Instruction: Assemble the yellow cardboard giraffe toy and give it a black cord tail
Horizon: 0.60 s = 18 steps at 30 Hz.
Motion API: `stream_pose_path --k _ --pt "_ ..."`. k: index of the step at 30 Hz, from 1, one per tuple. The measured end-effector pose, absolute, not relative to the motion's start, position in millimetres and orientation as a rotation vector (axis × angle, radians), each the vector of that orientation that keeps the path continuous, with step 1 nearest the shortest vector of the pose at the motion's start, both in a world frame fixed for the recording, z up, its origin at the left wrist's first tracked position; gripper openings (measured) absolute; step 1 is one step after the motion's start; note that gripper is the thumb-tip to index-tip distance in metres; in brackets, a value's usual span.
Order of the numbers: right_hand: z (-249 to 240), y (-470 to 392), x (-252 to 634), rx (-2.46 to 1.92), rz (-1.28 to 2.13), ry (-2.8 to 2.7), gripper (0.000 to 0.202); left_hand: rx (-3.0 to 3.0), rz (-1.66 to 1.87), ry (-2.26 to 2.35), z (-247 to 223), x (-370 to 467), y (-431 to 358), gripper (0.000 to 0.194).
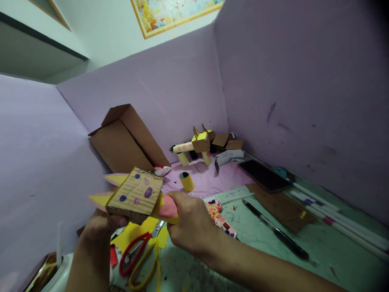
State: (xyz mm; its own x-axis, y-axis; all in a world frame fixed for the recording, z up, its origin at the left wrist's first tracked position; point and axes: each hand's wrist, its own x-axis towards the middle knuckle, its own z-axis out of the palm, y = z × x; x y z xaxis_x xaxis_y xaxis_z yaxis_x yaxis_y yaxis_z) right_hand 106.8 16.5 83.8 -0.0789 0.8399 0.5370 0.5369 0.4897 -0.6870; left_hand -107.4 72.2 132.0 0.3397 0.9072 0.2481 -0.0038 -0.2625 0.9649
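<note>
Both hands hold a cardboard animal craft (138, 190) above the table. Its boxy head is corrugated cardboard with purple, blue and pink spots, and two pointed yellow ears stick out to the left. My left hand (105, 223) grips the head from below, near the ears; some of its fingers are hidden behind it. Wrapped round the yellow neck-like part with a pink patch is my right hand (191, 223). Under the craft lie scissors (146, 247) with one red and one yellow handle, on yellow paper (130, 233). A glue gun with a flowered print (219, 217) lies beyond my right wrist.
A brown cardboard box (124, 142) leans at the back left. A finished-looking yellow cardboard animal (197, 144) stands behind a short yellow tube (186, 181). On the right lie a phone (264, 175), a black pen (276, 231), a cardboard piece (279, 207) and white marker pens (343, 223).
</note>
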Motion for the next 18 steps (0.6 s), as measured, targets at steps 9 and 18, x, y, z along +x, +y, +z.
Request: stream_pose_path --k 9,18 --pt "91.0 18.6 113.0 -1.163 0.509 -1.785 0.047 1.646 1.154 0.765 137.5 -103.8 68.4 0.041" --pt "98.1 47.2 127.4 -0.879 1.624 -0.848 0.042 1.540 1.313 0.786 145.9 -95.0 67.1 0.041"
